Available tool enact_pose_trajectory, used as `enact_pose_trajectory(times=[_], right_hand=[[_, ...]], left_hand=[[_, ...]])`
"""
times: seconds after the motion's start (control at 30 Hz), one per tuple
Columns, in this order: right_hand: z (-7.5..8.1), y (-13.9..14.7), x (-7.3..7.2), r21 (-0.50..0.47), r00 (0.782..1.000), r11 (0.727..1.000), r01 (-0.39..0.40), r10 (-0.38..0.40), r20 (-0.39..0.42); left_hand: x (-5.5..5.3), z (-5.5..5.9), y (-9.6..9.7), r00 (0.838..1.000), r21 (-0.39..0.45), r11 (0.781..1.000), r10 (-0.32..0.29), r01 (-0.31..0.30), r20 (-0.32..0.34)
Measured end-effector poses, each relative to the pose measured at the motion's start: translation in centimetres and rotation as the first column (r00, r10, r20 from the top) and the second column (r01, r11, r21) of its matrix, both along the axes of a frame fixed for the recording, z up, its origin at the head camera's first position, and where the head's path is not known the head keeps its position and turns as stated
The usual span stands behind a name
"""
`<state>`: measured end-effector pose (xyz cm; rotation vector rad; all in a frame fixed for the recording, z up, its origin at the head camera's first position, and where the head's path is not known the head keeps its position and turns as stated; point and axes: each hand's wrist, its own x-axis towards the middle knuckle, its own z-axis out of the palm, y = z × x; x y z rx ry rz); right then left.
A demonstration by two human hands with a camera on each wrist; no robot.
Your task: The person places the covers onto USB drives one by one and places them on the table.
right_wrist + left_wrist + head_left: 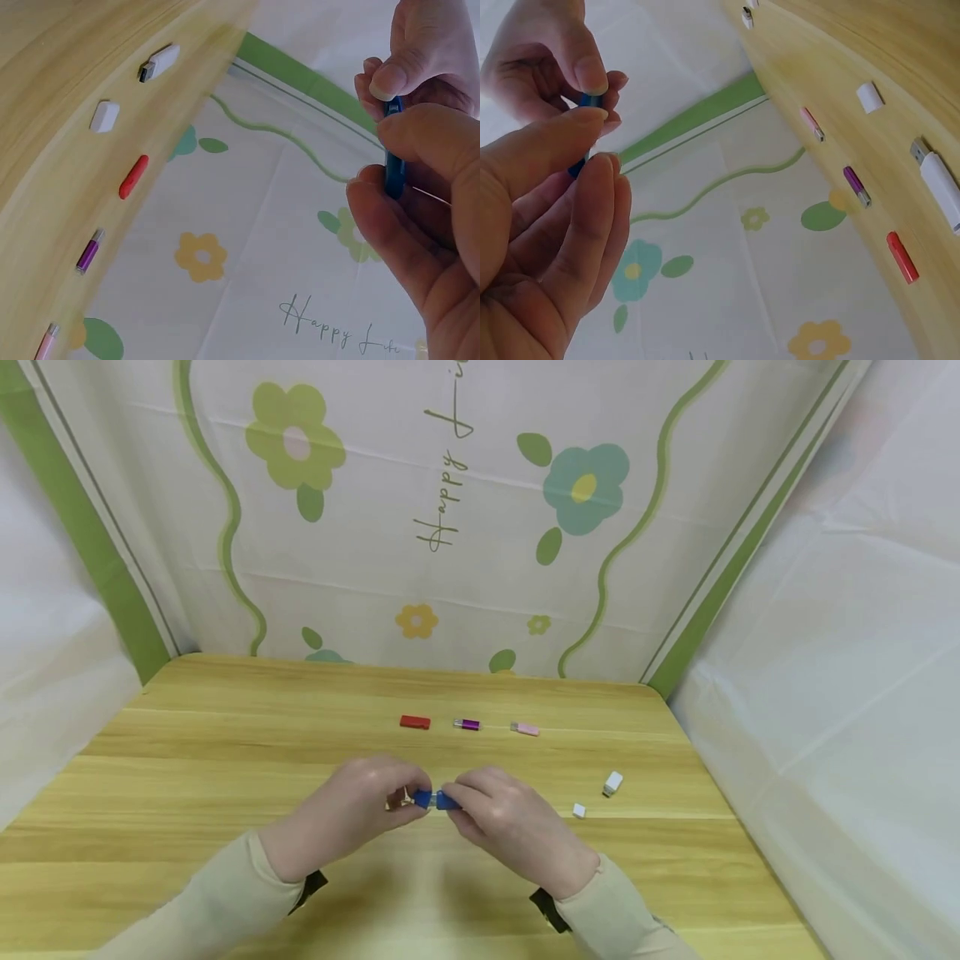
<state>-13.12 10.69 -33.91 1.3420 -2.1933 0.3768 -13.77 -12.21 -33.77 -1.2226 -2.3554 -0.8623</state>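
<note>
A blue USB flash drive (448,802) is held between both hands, with a short metal strip between its two blue parts. My left hand (358,806) pinches the left blue part between thumb and fingers. Gripping the right blue part is my right hand (516,820). Fingers cover much of both parts, so which one is the cap I cannot tell. Beyond the hands lie a red flash drive (415,722), a purple flash drive (468,725) and a pink flash drive (527,729).
On the wooden table's right lie a white flash drive (612,782) and a small white cap (579,811). Near the red drive in the right wrist view are another white cap (105,117) and white flash drive (163,57). A flowered cloth (360,552) hangs behind the table.
</note>
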Motion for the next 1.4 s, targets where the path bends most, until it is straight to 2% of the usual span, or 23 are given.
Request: enact_pose_trajectory(times=[0.2,0.43,0.63,0.8,1.07,1.4], right_hand=[[-0.6,0.1,-0.3,-0.011,1.0,1.0,0.017,-0.017,-0.008],[-1.2,0.3,-0.5,-0.012,0.999,1.0,0.017,-0.017,-0.036],[-1.7,0.5,-0.5,-0.01,1.0,1.0,0.017,-0.017,-0.023],[-2.0,0.6,-0.4,-0.011,1.0,1.0,0.024,-0.024,0.0],[-2.3,0.8,-0.4,-0.028,1.0,1.0,-0.001,0.001,-0.027],[-2.6,1.0,-0.3,-0.061,0.999,0.998,-0.013,0.011,-0.044]], left_hand=[[0.0,-0.5,0.5,0.998,0.0,0.999,0.053,-0.053,-0.034],[-0.1,-1.5,0.9,0.987,-0.048,0.993,0.101,-0.107,-0.127],[0.2,-2.0,0.9,0.979,-0.06,0.988,0.129,-0.14,-0.156],[0.2,-2.4,1.0,0.974,-0.047,0.989,0.13,-0.141,-0.185],[0.2,-2.7,1.2,0.978,-0.024,0.989,0.138,-0.143,-0.155],[0.4,-3.1,1.2,0.968,0.049,0.993,0.113,-0.105,-0.225]])
